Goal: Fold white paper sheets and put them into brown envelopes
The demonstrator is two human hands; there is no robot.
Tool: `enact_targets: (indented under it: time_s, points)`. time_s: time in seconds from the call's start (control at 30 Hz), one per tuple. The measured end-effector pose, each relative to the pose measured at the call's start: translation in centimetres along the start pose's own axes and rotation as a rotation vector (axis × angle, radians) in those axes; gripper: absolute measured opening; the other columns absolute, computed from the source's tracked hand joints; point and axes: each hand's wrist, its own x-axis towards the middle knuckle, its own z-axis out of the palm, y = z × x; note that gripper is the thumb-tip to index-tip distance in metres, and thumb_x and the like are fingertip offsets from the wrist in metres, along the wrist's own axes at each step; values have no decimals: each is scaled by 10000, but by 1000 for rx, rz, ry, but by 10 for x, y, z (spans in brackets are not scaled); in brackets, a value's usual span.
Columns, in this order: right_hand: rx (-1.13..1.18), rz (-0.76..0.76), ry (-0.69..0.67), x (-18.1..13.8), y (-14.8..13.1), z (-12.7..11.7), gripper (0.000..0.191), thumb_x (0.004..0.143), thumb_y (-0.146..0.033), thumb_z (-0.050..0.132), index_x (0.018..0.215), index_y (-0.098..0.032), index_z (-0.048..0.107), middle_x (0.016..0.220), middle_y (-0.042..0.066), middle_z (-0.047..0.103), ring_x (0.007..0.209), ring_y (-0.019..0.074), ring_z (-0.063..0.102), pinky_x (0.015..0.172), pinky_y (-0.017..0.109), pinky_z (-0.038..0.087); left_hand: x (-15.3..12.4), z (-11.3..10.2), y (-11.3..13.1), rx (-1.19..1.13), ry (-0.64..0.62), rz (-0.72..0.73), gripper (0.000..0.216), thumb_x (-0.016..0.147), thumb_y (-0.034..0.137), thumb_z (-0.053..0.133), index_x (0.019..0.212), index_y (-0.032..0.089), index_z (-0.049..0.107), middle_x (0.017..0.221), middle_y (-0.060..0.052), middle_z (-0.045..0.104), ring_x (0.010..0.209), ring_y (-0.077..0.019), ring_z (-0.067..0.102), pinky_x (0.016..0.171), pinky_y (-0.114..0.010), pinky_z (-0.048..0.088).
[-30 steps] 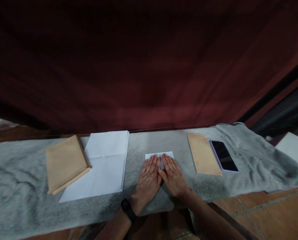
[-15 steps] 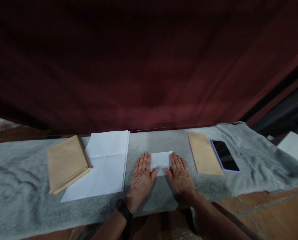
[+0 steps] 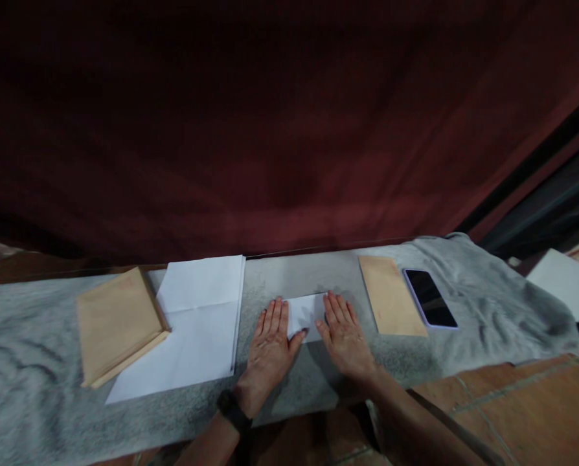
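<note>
A small piece of white paper (image 3: 305,318), apparently folded, lies on a gray cloth (image 3: 304,275) in front of a seated-height view of two bare hands. The left hand (image 3: 271,346) and right hand (image 3: 345,340) lie flat, palms down and grasping nothing, at the paper's nine and three o'clock ends, probably to keep it flat. The dim view leaves its layers uncertain.

At nine o'clock, a stack of brown envelopes (image 3: 117,327) overlaps creased white sheets (image 3: 204,333), perhaps weighing them down. At three o'clock lie a single brown envelope (image 3: 391,298), then a smartphone (image 3: 430,298).

Strips of cloth on both sides leave the hands room to slide outward; its near edge runs at six o'clock, its far edge at twelve, beside a dark red curtain (image 3: 289,162).
</note>
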Motion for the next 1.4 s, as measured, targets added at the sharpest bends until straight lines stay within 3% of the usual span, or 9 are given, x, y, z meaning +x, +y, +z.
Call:
enact_targets:
  time_s: [0.23,0.53,1.07,1.27,1.4]
  points:
    - [40,-138,-27,6,-18,10,540,1074,-349,347,1533,-71,409,1580,156,440,1507,257,338,1213,464,346,0,2,-1,175,-27,47,692,1015,526,378,1521,54,414,1591,-191,413,1496,-304,365,1222,-473,329]
    - [-67,-89,14,1,-10,19,599,1067,-398,401,1582,-100,328,1594,174,408,1491,275,366,1215,480,320,0,-2,-4,214,-49,65,654,1039,507,333,1532,84,406,1606,-157,394,1497,-279,366,1223,-471,332]
    - [-89,21,28,-3,-12,27,586,1073,-377,346,1561,-53,357,1608,216,361,1510,313,318,1204,519,306,18,3,-1,257,-94,-42,589,1046,442,338,1542,132,407,1614,-120,388,1504,-303,347,1231,-512,306]
    - [-91,16,67,-4,-10,33,547,1067,-323,333,1540,-57,401,1579,245,401,1482,337,368,1168,557,340,17,-3,20,215,-25,-53,538,1044,347,358,1516,99,426,1617,-142,386,1516,-280,326,1251,-516,277]
    - [-79,29,60,-4,-7,36,545,1051,-275,293,1530,-42,412,1587,228,399,1479,322,371,1179,528,331,9,10,51,126,-2,-77,515,1053,332,337,1512,121,436,1614,-122,399,1524,-243,306,1255,-463,299]
